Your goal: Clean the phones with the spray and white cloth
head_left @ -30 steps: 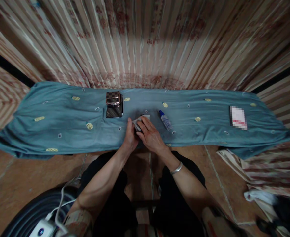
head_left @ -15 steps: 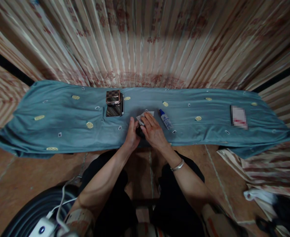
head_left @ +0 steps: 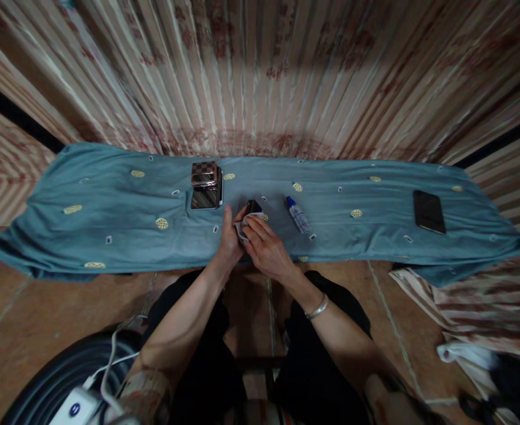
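In the head view, both hands meet near the front edge of a blue cloth (head_left: 321, 230), about midway along it. The left hand (head_left: 231, 239) is closed around a phone (head_left: 254, 206), thumb raised along its left side; the dark upper end sticks out beyond the fingers, and the rest is hidden. The right hand (head_left: 266, 245) presses a grey rag (head_left: 244, 227) onto the phone with its fingers, palm down, so the two hands are together around it. A silver bracelet (head_left: 317, 307) circles the right wrist. Just to the right of the hands, apart from them, a clear bottle (head_left: 300, 219) with a blue cap (head_left: 290, 201) lies on its side on the cloth, cap end pointing away from the person. To the left and farther back, a checkered case (head_left: 203, 172) rests on a dark, glossy slab (head_left: 205, 198), covering its back part. Well off to the right, a black tablet (head_left: 428, 211) lies flat on the cloth. Behind stands a striped curtain (head_left: 260, 82). On the lower left, a white device (head_left: 76, 407) with a cable (head_left: 109, 360) sits over a black ribbed round thing (head_left: 51, 372).
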`<action>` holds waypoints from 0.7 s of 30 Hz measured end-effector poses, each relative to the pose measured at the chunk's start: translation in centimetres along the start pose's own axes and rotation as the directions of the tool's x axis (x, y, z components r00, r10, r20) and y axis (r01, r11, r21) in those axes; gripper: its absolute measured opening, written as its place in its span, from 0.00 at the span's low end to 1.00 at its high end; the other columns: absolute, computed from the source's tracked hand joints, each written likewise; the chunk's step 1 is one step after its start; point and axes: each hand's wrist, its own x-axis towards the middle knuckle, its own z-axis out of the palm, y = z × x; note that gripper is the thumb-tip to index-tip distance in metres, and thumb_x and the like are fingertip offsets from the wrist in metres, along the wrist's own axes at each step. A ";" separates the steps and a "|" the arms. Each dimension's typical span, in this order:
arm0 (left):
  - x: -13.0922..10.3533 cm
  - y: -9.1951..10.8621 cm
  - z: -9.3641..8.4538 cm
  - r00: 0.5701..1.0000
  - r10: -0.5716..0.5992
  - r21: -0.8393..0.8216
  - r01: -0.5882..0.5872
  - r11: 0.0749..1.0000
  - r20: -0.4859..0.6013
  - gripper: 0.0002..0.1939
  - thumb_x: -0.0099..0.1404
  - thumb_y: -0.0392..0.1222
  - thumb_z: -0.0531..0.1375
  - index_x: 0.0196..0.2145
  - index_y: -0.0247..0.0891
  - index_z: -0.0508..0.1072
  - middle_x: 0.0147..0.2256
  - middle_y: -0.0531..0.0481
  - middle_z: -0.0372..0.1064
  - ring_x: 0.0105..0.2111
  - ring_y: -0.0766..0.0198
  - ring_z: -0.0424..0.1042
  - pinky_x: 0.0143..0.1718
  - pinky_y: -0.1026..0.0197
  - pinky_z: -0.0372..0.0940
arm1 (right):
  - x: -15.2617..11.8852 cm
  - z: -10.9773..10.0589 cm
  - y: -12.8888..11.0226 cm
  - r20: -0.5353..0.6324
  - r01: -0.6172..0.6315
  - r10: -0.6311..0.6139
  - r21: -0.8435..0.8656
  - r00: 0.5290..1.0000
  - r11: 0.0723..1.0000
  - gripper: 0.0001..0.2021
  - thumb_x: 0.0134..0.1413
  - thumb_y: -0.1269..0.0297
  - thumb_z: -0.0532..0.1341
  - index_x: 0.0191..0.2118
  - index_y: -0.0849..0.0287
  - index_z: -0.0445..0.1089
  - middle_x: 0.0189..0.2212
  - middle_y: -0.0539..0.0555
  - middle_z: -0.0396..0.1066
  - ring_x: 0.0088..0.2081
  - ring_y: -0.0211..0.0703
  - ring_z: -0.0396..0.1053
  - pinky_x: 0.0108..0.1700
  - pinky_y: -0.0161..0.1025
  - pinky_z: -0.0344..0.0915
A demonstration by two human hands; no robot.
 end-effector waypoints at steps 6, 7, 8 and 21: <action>-0.3 -0.2 0.5 1.000 -0.012 -0.004 0.012 1.000 0.000 0.33 0.69 0.64 0.48 0.45 0.33 0.78 0.34 0.44 0.78 0.42 0.56 0.77 0.42 0.60 0.70 | 0.1 -0.5 0.9 0.000 0.013 -0.013 -0.015 1.000 1.000 0.19 0.69 0.65 0.50 0.59 0.64 0.68 0.61 0.64 0.66 0.68 0.51 0.56 0.69 0.55 0.57; -0.4 -0.3 0.5 1.000 -0.018 -0.001 0.018 1.000 0.013 0.33 0.68 0.65 0.49 0.45 0.33 0.78 0.35 0.43 0.78 0.42 0.56 0.77 0.42 0.60 0.70 | 0.1 -0.6 1.1 -0.005 0.009 -0.010 -0.019 1.000 1.000 0.20 0.69 0.65 0.49 0.59 0.65 0.68 0.62 0.65 0.65 0.68 0.51 0.55 0.69 0.55 0.57; -0.4 -0.4 0.5 0.999 -0.023 0.004 0.023 1.000 0.024 0.33 0.67 0.65 0.50 0.45 0.33 0.78 0.36 0.43 0.78 0.43 0.55 0.77 0.42 0.59 0.70 | 0.1 -0.7 1.3 -0.012 0.003 -0.003 -0.023 1.000 1.000 0.20 0.69 0.65 0.49 0.60 0.65 0.67 0.62 0.65 0.64 0.69 0.51 0.54 0.69 0.55 0.57; -1.3 -1.1 -0.1 0.994 -0.058 0.102 0.048 0.994 0.096 0.32 0.66 0.65 0.52 0.47 0.34 0.79 0.40 0.43 0.80 0.46 0.52 0.76 0.47 0.57 0.67 | 0.4 -1.6 3.7 -0.109 -0.132 0.139 0.068 0.984 0.989 0.24 0.71 0.60 0.46 0.67 0.60 0.57 0.64 0.62 0.62 0.67 0.48 0.57 0.69 0.53 0.56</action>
